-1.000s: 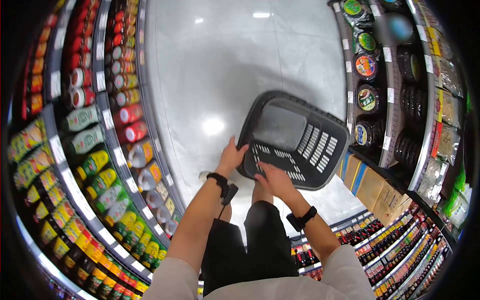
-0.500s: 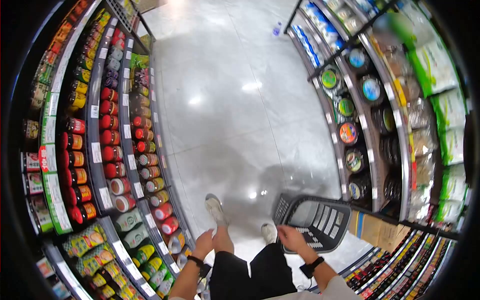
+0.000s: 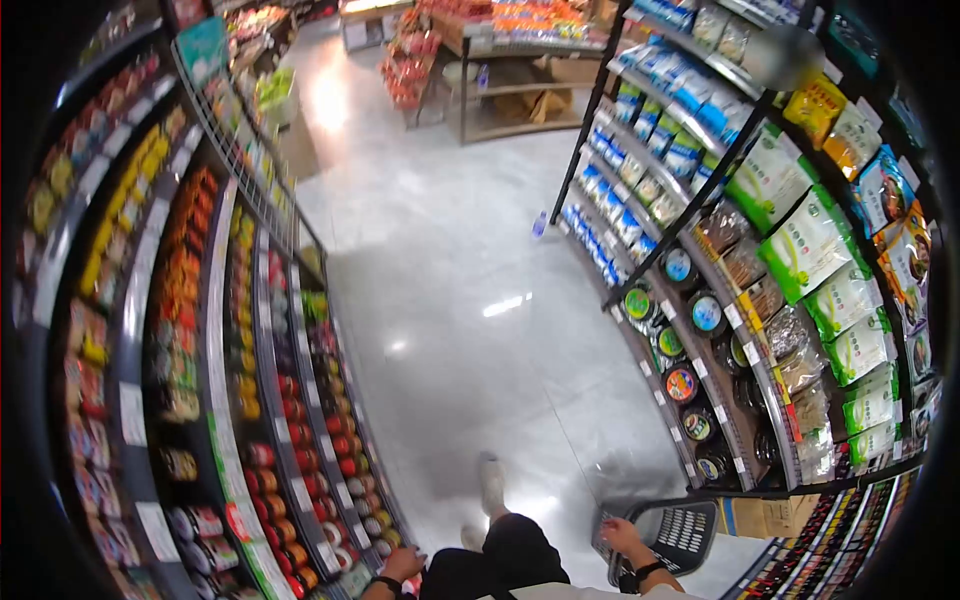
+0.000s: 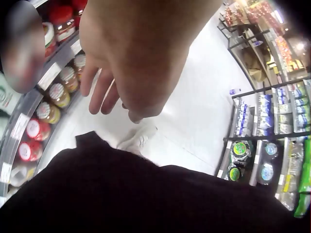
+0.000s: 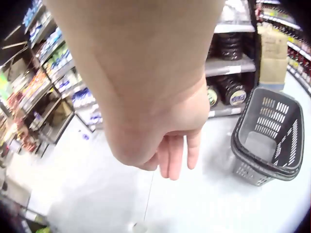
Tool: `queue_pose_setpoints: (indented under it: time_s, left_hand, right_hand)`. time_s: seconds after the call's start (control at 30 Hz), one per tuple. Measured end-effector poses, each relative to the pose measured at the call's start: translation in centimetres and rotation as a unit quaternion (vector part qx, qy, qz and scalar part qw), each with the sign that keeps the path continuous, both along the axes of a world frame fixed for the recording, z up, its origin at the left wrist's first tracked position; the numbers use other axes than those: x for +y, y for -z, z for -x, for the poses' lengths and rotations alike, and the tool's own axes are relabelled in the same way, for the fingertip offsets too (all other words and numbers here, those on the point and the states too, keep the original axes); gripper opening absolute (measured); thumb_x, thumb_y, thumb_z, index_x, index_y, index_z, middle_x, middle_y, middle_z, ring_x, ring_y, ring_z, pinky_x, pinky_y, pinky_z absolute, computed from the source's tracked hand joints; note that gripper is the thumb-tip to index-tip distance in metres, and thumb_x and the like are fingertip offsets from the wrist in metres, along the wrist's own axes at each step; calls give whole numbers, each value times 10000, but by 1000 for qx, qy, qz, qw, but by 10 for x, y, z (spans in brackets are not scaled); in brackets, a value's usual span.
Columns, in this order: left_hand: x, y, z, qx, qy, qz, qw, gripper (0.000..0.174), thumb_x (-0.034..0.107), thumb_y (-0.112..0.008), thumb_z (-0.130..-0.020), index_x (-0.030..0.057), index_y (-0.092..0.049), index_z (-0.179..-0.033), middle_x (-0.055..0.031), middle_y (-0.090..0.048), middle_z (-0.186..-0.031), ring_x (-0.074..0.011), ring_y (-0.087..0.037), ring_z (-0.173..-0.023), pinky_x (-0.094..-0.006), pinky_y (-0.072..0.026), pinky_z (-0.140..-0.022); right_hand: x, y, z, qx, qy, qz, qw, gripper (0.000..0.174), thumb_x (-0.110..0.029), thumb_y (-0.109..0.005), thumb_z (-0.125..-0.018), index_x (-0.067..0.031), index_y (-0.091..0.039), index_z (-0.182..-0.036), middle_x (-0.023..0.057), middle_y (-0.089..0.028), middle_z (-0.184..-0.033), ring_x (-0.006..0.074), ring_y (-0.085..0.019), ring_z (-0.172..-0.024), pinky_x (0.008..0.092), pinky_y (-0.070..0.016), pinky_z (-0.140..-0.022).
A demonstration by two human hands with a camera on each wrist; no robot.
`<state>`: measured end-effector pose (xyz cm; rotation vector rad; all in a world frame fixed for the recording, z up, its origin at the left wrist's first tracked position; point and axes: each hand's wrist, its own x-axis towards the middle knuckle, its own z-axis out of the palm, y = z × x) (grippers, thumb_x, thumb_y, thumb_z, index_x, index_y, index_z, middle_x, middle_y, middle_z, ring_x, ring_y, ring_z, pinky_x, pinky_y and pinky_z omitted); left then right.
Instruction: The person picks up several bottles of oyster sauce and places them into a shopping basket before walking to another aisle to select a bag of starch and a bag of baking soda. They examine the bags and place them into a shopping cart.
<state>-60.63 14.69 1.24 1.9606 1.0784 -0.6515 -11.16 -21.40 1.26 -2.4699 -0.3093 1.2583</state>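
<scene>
In the head view my left hand (image 3: 403, 563) hangs low beside the left shelves; the left wrist view shows its fingers (image 4: 104, 92) loosely extended, holding nothing. My right hand (image 3: 622, 537) appears in front of the dark grey basket (image 3: 700, 540), at lower right. Seen from the right wrist, the right hand (image 5: 165, 131) has its fingers pointing down, empty, and the basket (image 5: 265, 167) stands apart from it on the floor near the shelf.
Shelves of jars (image 3: 290, 500) line the left side, and shelves of packets (image 3: 810, 250) the right. Grey floor (image 3: 450, 300) runs between them towards produce stands (image 3: 530, 100). A small bottle (image 3: 540, 225) is on the floor by the right shelf. Cardboard boxes (image 3: 765, 515) are behind the basket.
Both hands have come off the basket, which now stands on the floor. The head view has tilted up along the aisle, so the hands and basket sit lower in it.
</scene>
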Motion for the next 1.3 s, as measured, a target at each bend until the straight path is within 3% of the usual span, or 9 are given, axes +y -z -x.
queue_pose_setpoints:
  time_s: [0.13,0.27,0.47,0.6,0.8,0.87,0.9,1.2,1.3]
  left_hand:
    - [114,-26,-62,-30,5,31,999,603,520,-590,-930,13,-642,-1252,-228,-737,-1007,-411,-693,-998,-465,-540,-915]
    - [241,-53,-120,-33,-51,-5,998,588,498,-630,-915,6,-654,-1235,-232,-735,-1036,-382,-707,-993,-447,-546,-907]
    - [403,-146,-197,-81,-157,-45,983,480,409,-642,-915,1,-691,-1164,-213,-737,-1018,-359,-712,-976,-420,-559,-885]
    - [501,-68,-179,-51,-131,-44,989,455,435,-647,-891,37,-724,-1097,-208,-731,-1066,-374,-695,-1033,-430,-546,-919]
    - [664,-54,-215,-42,-67,-42,996,370,393,-583,-919,74,-768,-954,-204,-735,-968,-386,-719,-931,-488,-583,-823]
    - [722,-36,-245,-13,-66,-61,996,387,386,-548,-934,71,-771,-911,-208,-733,-931,-382,-726,-898,-489,-590,-811]
    - [766,-37,-263,-23,220,-108,969,396,378,-525,-944,78,-777,-893,-213,-733,-925,-393,-725,-887,-497,-591,-827]
    - [1053,-83,-565,-84,-75,-54,992,433,394,-691,-892,10,-714,-1092,-201,-746,-927,-383,-702,-973,-432,-545,-919]
    - [1118,-91,-676,-136,-108,-27,984,389,297,-693,-919,-41,-677,-1109,-166,-751,-863,-231,-737,-732,-351,-597,-672]
  right_hand:
    - [61,-31,-68,-55,226,-97,968,275,-17,-646,-841,-4,-699,-1111,165,-736,-919,190,-705,-684,318,-578,-637]
    - [140,11,-177,-85,549,-208,805,131,38,-573,-888,-13,-659,-972,125,-681,-832,222,-641,-652,312,-531,-551]
    - [392,-79,-328,-196,276,-381,860,145,-29,-565,-941,24,-641,-1052,136,-703,-895,206,-696,-737,305,-552,-610]
    - [559,-235,-413,-447,-85,-243,856,185,-181,-584,-952,-88,-685,-1077,137,-732,-850,333,-715,-782,445,-544,-715]
    - [736,-300,-500,-393,10,-292,872,220,-189,-658,-908,-74,-685,-1094,152,-738,-872,304,-723,-737,389,-566,-672]
    - [793,-283,-485,-375,-12,-241,895,235,-225,-661,-912,-74,-692,-1089,156,-739,-922,308,-725,-796,393,-573,-712]
    - [812,-256,-482,-356,-59,-228,904,241,-228,-668,-912,-81,-695,-1102,136,-734,-892,287,-719,-794,395,-567,-710]
    - [860,-86,-373,-45,-43,-85,994,323,-319,-532,-924,-85,-728,-1028,210,-713,-1006,431,-659,-959,481,-539,-848]
    - [847,-47,-401,21,-14,-34,999,360,-355,-545,-922,-65,-747,-991,146,-749,-950,313,-716,-842,433,-571,-759]
